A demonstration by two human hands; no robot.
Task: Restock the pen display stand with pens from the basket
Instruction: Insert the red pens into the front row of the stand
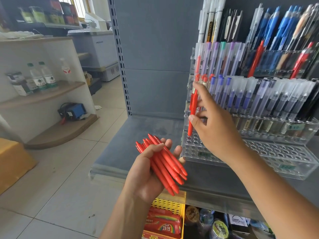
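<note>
My left hand (146,171) grips a bundle of several red pens (165,163), held palm up in front of the grey shelf. My right hand (214,125) pinches one red pen (192,111) upright, its tip at a hole in the front left corner of the clear acrylic pen display stand (259,149). The stand's lowest tier shows rows of open holes. Its upper tiers hold several blue, purple, clear and red pens. No basket of pens is in view.
The stand sits on a grey metal shelf (138,135) with a grey back panel. A yellow crate (170,204) with red packets stands below the shelf. A white corner shelf (57,94) with bottles is at the left, above a tiled floor.
</note>
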